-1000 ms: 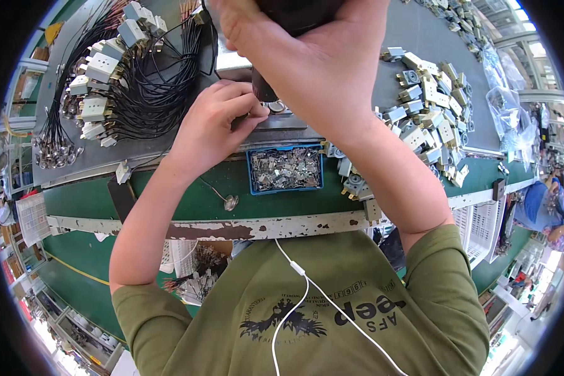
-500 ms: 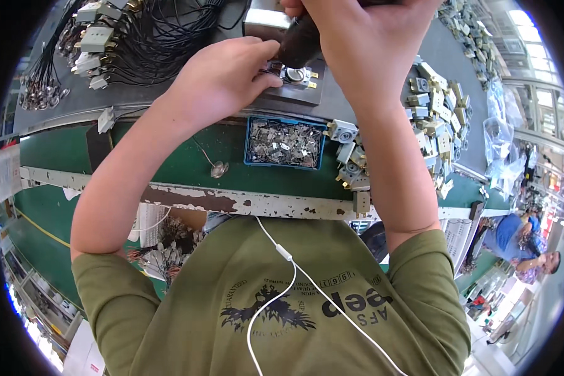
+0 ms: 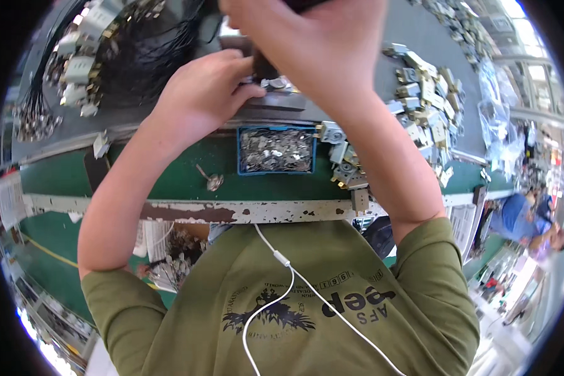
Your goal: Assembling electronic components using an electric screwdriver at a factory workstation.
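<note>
My left hand [image 3: 203,94] rests at the far edge of the green bench, fingertips pinching a small metal part [image 3: 274,83] on a grey fixture plate [image 3: 276,103]. My right hand [image 3: 313,44] is raised at the top of the view, wrapped around a dark tool handle [image 3: 263,62] whose tip points down at that part. Just below the hands sits a blue tray [image 3: 276,150] full of small silvery metal pieces.
Bundles of black cables with white connectors [image 3: 81,62] lie at the upper left. Several grey and brass blocks [image 3: 426,94] are scattered on the right, a few [image 3: 344,163] beside the tray. A worn bench edge [image 3: 232,210] runs across. Another person [image 3: 526,219] sits far right.
The view has shifted so the hands and tray sit lower and closer. My left hand stays pinched at the fixture; my right hand still grips the tool above it.
</note>
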Available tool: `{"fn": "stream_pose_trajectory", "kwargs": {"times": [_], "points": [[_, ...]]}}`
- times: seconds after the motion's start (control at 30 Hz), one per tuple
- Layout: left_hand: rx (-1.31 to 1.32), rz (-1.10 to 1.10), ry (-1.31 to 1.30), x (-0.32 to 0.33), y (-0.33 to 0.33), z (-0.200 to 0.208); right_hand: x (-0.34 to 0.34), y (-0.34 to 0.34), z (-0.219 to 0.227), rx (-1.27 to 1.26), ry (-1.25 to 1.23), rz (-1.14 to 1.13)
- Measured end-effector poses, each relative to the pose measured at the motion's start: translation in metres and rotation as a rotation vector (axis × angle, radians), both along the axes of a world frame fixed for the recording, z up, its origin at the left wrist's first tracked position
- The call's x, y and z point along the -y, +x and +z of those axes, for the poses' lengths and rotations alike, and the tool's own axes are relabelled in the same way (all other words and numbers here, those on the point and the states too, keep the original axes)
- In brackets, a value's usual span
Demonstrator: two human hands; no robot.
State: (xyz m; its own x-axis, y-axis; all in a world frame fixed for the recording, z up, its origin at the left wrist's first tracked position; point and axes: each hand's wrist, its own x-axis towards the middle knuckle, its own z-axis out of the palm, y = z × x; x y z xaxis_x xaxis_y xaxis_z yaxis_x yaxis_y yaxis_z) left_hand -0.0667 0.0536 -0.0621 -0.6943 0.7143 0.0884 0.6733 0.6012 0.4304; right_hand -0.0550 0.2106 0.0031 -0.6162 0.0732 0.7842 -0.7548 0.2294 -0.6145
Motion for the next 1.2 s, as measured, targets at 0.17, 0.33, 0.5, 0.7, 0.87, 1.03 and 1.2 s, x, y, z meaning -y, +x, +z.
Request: {"fn": "stream_pose_trajectory", "kwargs": {"times": [0.17,0.33,0.5,0.7,0.87,1.03,1.2], "points": [[-0.296,-0.124,0.177,-0.006,0.007,-0.001,-0.025,0.011,0.031,0.019,-0.279,0.139],[-0.179,-0.256,0.143,0.000,0.006,0.008,-0.091,-0.013,0.046,0.183,0.100,-0.122],[-0.170,-0.169,0.144,0.009,0.018,0.002,-0.121,-0.012,0.031,0.189,0.174,-0.416],[-0.430,0.131,0.443,0.064,0.005,0.029,-0.212,0.015,-0.031,0.307,0.947,-0.731],[-0.568,0.603,0.175,0.148,-0.029,0.075,-0.254,0.005,-0.067,0.683,1.238,-0.447],[-0.973,0.524,-0.027,0.140,-0.005,0.076,-0.216,0.024,-0.047,0.834,0.674,-0.377],[-0.021,0.053,-0.266,0.095,0.075,0.036,-0.152,0.066,-0.028,0.947,0.143,0.286]]}}
